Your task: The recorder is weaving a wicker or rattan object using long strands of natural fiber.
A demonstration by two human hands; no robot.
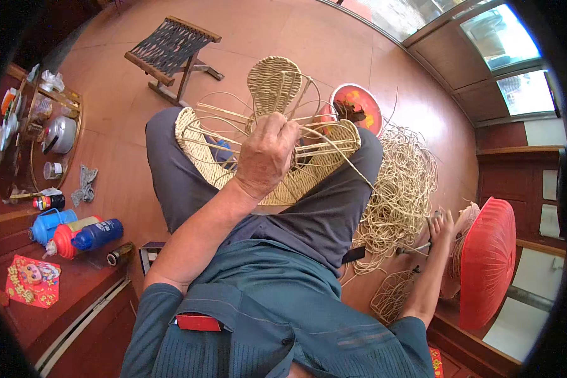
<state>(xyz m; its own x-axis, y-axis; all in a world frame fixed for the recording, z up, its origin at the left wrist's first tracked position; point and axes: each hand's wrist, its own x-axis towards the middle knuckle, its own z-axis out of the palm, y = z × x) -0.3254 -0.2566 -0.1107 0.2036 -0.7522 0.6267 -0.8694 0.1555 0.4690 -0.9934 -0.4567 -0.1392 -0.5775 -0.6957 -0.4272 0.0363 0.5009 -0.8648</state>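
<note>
My left hand (268, 150) is closed on the middle of a pale straw-coloured wicker piece (196, 143) between my knees. The piece has a curved woven band and bare cane ribs. A rounded woven panel (273, 84) rises beyond my fingers. One loose cane strand (354, 165) trails from the piece over my right thigh toward a tangled heap of cord (400, 189). Stretched out to the right, my right hand (442, 228) is beside the heap with its fingers curled; what they hold is too small to make out. A dark metal object (414, 251) lies close by it.
Beyond my knees stand a folding stool (173, 55) and a red-and-white basin (366, 104). On the right is a large red-covered round object (488, 261). At left are a shelf with jars (60, 135), bottles (97, 234) and a grey cloth (85, 186).
</note>
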